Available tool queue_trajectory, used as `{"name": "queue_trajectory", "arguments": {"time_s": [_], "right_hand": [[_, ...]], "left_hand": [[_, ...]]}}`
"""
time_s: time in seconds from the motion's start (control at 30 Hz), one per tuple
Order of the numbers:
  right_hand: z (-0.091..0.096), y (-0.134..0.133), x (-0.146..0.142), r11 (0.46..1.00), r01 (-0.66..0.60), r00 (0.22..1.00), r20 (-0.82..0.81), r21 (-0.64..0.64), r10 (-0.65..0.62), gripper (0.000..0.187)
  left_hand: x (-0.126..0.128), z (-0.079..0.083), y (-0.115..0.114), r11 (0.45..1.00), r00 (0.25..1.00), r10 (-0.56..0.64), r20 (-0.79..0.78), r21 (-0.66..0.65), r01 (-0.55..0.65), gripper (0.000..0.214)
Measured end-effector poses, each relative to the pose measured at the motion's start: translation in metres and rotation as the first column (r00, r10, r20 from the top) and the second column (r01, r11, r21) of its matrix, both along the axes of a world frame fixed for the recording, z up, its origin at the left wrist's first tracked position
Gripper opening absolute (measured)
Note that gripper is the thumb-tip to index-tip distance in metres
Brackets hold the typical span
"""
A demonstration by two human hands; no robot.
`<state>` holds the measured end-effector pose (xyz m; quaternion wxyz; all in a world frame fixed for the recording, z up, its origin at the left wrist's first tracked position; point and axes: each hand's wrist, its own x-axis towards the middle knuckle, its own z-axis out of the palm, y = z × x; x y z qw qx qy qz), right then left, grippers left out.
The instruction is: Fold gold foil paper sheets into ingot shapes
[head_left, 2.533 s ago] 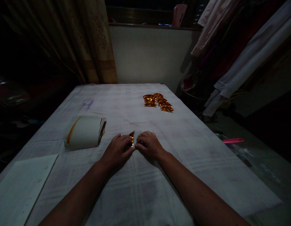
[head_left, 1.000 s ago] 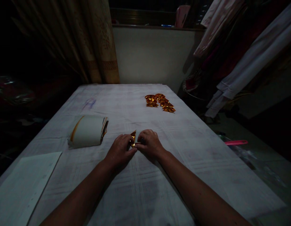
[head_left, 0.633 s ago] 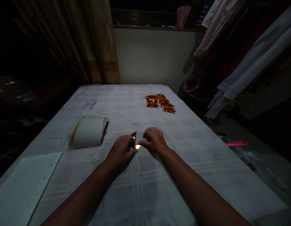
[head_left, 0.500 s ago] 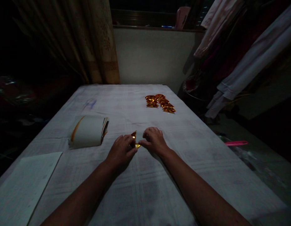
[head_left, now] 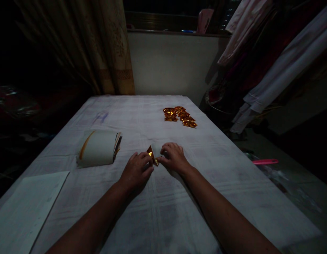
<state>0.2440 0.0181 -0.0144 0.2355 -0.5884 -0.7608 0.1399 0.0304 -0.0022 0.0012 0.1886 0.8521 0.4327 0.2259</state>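
Between my hands, low over the cloth, is a small folded piece of gold foil paper (head_left: 150, 153) with a pointed corner standing up. My left hand (head_left: 137, 169) grips its left side with curled fingers and thumb. My right hand (head_left: 174, 157) has bent fingers, and its thumb and fingertips meet the right end of the foil. Farther back on the right lie several folded gold foil pieces (head_left: 189, 122), set close together in two short rows. Parts of the foil in my hands are hidden by the fingers.
A curved stack of pale sheets (head_left: 98, 150) with gold edging lies at the left. Nearer, a flat white sheet (head_left: 28, 204) rests on the checked tablecloth (head_left: 163, 218). Clothes (head_left: 279, 74) hang on the right, above a pink strip (head_left: 265, 161). A curtain (head_left: 113, 53) hangs behind.
The raised foil corner has tilted left and more of the folded foil shows between my hands. My left fingers have shifted slightly; my right hand stays nearly in place.
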Motion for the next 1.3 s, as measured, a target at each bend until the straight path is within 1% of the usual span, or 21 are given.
{"name": "queue_trajectory", "arguments": {"time_s": [0.13,0.27,0.43,0.57,0.67,0.77,0.83,1.0,1.1,1.23,1.3], "right_hand": [[-0.002,-0.002,-0.004,0.999,-0.014,0.999,-0.029,0.051,0.015,0.018],[-0.007,-0.004,-0.005,0.996,-0.011,0.997,-0.071,0.085,0.017,0.015],[-0.010,-0.001,-0.001,0.995,0.051,0.991,-0.131,0.083,-0.040,0.008],[-0.013,0.002,0.001,0.991,0.105,0.986,-0.142,0.080,-0.093,0.013],[-0.016,0.003,0.001,0.989,0.113,0.983,-0.154,0.095,-0.097,0.019],[-0.016,0.003,0.001,0.987,0.118,0.981,-0.169,0.105,-0.099,0.022],[-0.015,0.003,0.001,0.988,0.118,0.981,-0.166,0.100,-0.101,0.024],[-0.008,0.002,0.005,0.998,0.056,0.990,-0.131,0.040,-0.050,0.030],[-0.008,0.001,0.009,1.000,0.012,0.991,-0.133,0.024,-0.009,0.036],[-0.008,-0.001,0.014,0.995,-0.101,0.986,-0.134,0.016,0.102,0.038],[-0.006,-0.001,0.016,0.989,-0.150,0.981,-0.126,0.011,0.150,0.041]], "left_hand": [[0.003,0.000,-0.003,1.000,1.000,0.019,-0.015,0.006,-0.019,0.012],[0.006,0.002,-0.009,0.998,0.999,0.027,-0.041,0.052,-0.025,0.017],[0.008,0.003,-0.010,0.993,0.993,0.021,-0.117,0.116,-0.007,0.019],[0.008,0.001,-0.008,0.991,0.987,0.008,-0.160,0.133,0.013,0.024],[0.008,0.001,-0.007,0.993,0.990,-0.001,-0.139,0.116,0.018,0.019],[0.006,0.002,-0.006,0.997,0.997,-0.007,-0.073,0.077,0.013,0.009],[0.005,0.002,-0.005,0.999,1.000,-0.006,-0.028,0.054,0.008,0.009],[0.001,0.000,-0.001,1.000,1.000,-0.006,0.018,0.015,0.006,0.008],[-0.002,-0.002,0.001,1.000,0.999,-0.019,0.047,0.008,0.018,0.019],[-0.006,-0.004,0.003,0.997,0.995,-0.070,0.075,0.041,0.067,0.023],[-0.010,-0.005,0.006,0.994,0.994,-0.084,0.070,0.073,0.079,0.027]]}}
